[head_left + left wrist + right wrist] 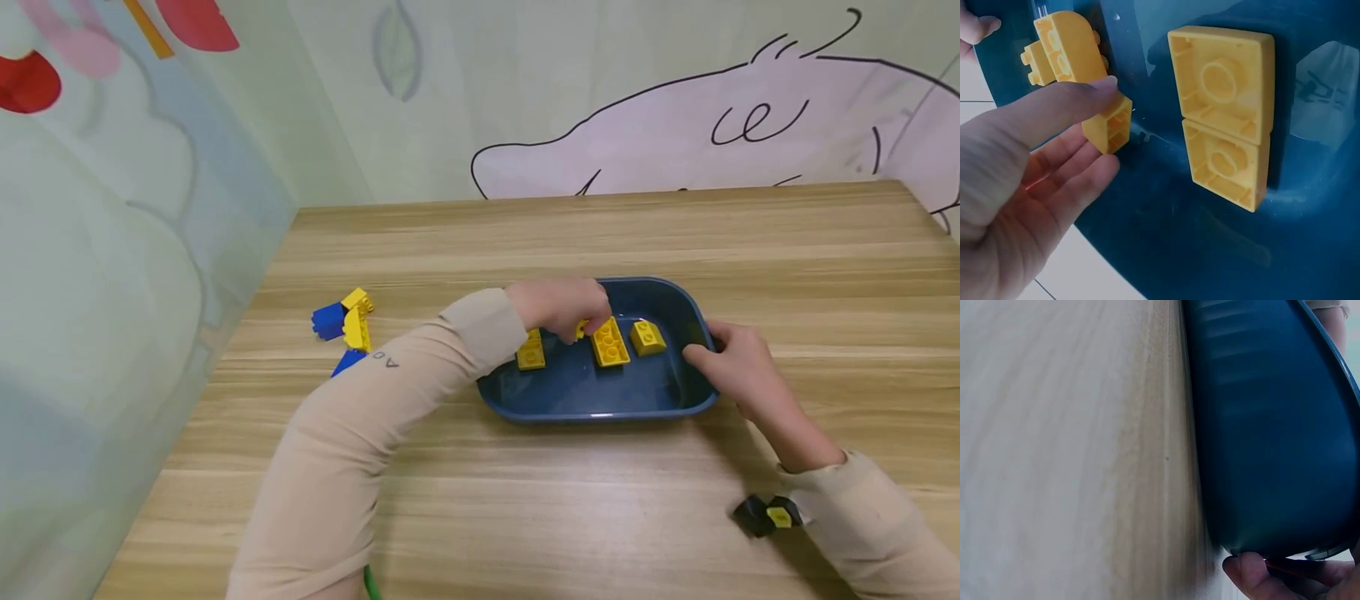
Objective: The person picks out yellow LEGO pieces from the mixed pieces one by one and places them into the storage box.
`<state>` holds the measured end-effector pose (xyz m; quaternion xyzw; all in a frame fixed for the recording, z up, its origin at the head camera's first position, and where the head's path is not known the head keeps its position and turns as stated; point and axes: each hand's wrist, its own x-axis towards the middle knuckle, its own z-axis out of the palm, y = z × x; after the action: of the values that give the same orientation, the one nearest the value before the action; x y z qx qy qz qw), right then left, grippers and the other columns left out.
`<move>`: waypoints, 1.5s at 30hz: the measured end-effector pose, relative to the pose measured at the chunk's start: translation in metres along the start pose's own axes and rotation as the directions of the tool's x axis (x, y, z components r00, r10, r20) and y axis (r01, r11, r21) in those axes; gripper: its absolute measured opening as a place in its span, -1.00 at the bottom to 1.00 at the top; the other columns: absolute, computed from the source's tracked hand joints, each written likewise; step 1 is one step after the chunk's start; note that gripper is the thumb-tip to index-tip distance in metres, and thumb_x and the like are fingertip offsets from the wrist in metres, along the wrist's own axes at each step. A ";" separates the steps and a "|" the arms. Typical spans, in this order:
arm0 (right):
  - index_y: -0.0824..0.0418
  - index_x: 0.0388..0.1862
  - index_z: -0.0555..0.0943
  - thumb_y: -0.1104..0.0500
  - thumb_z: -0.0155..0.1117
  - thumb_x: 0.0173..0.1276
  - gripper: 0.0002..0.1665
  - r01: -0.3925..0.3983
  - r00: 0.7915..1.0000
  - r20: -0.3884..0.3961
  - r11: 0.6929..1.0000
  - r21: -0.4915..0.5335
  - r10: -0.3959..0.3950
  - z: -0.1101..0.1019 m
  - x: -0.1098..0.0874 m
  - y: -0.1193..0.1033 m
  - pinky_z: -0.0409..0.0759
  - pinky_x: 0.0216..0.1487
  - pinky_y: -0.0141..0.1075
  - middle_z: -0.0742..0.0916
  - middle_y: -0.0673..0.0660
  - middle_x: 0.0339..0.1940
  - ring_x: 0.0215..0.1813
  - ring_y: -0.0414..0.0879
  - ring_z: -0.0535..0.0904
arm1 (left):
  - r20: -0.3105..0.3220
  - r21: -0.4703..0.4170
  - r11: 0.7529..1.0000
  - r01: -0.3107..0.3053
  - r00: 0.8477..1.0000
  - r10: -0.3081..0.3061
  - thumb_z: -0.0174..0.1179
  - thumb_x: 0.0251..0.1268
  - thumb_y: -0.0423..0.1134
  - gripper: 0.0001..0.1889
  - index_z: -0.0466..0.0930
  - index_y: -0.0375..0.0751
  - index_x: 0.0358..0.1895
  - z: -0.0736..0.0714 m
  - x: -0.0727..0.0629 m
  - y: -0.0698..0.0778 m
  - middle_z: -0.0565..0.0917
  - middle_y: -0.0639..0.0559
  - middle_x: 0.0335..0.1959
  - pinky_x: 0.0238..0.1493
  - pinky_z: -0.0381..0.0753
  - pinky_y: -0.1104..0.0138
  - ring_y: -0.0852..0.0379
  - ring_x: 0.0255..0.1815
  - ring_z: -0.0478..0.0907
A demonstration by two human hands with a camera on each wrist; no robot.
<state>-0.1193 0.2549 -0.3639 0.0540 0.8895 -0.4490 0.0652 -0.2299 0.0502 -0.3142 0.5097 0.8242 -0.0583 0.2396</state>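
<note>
A dark blue tray (592,404) stands on the table with several yellow toy bricks inside. My left hand (558,307) reaches over its far left side. In the left wrist view, the left thumb and fingers pinch a yellow brick (1110,122). A longer yellow brick (1075,47) lies right beside the pinched one; whether they are joined I cannot tell. Two yellow pieces (1225,87) with hollow undersides showing lie end to end nearby. Gripping the tray's right end is my right hand (742,367), thumb over the rim, fingertips (1250,569) against the outside.
On the table (450,517) at left lie blue bricks (328,321) and yellow bricks (357,329), partly behind the left sleeve. A small black and yellow object (768,515) sits beside the right cuff. A printed wall (450,125) stands behind the table.
</note>
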 end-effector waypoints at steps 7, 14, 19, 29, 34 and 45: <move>0.56 0.11 0.40 0.25 0.04 0.29 -0.52 -0.002 1.000 0.000 1.000 -0.003 0.002 0.000 0.000 -0.001 0.58 -0.42 -0.38 0.56 0.40 -0.12 -0.31 -0.05 0.51 | 0.025 -0.017 1.000 0.023 0.999 -0.022 0.34 0.05 -0.42 -0.82 0.59 -0.22 -0.26 0.001 0.004 0.001 0.57 0.03 -0.19 -0.03 0.44 0.41 0.11 -0.15 0.41; 0.55 0.10 0.41 0.25 0.04 0.28 -0.52 -0.008 1.000 -0.003 1.000 -0.004 0.008 0.000 0.000 -0.001 0.58 -0.42 -0.38 0.56 0.38 -0.14 -0.33 -0.06 0.51 | 0.023 -0.032 0.999 0.019 1.000 -0.018 0.34 0.05 -0.41 -0.82 0.60 -0.23 -0.25 0.002 0.005 0.002 0.57 0.02 -0.17 -0.02 0.44 0.42 0.11 -0.13 0.42; 0.55 0.09 0.41 0.25 0.03 0.29 -0.53 -0.006 1.000 -0.002 1.000 -0.004 0.006 0.000 0.000 -0.001 0.58 -0.42 -0.38 0.55 0.38 -0.14 -0.32 -0.05 0.50 | 0.028 -0.036 0.999 0.036 0.999 -0.035 0.34 0.05 -0.39 -0.78 0.61 -0.23 -0.18 0.003 0.006 0.001 0.58 0.01 -0.16 -0.03 0.44 0.42 0.10 -0.13 0.42; 0.56 0.13 0.38 0.24 0.03 0.29 -0.50 -0.015 1.000 0.004 1.000 -0.001 0.015 0.000 -0.001 -0.002 0.59 -0.40 -0.36 0.55 0.41 -0.10 -0.28 0.00 0.51 | 0.058 -0.031 0.999 0.045 0.997 -0.043 0.33 0.07 -0.38 -0.75 0.59 -0.22 -0.14 0.003 0.008 0.001 0.58 0.02 -0.14 -0.03 0.45 0.40 0.11 -0.14 0.42; 0.57 0.18 0.34 0.23 0.02 0.31 -0.46 -0.030 0.999 0.016 1.000 0.002 0.030 0.000 -0.001 -0.002 0.61 -0.37 -0.34 0.53 0.44 -0.05 -0.25 0.02 0.52 | 0.075 -0.034 0.998 0.048 0.996 -0.046 0.35 0.05 -0.38 -0.78 0.59 -0.22 -0.21 0.005 0.010 0.001 0.57 0.03 -0.17 -0.03 0.45 0.40 0.12 -0.15 0.41; 0.56 0.16 0.37 0.24 0.03 0.29 -0.47 -0.023 1.000 0.004 1.000 -0.008 0.023 0.000 0.000 -0.002 0.59 -0.38 -0.36 0.55 0.43 -0.06 -0.26 0.01 0.52 | 0.082 -0.019 0.999 0.036 0.996 -0.035 0.35 0.04 -0.38 -0.75 0.58 -0.23 -0.17 0.006 0.012 0.002 0.56 0.02 -0.13 -0.06 0.46 0.40 0.12 -0.15 0.41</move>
<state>-0.1193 0.2533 -0.3622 0.0632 0.8904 -0.4450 0.0725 -0.2306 0.0587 -0.3245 0.4896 0.8233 -0.0748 0.2774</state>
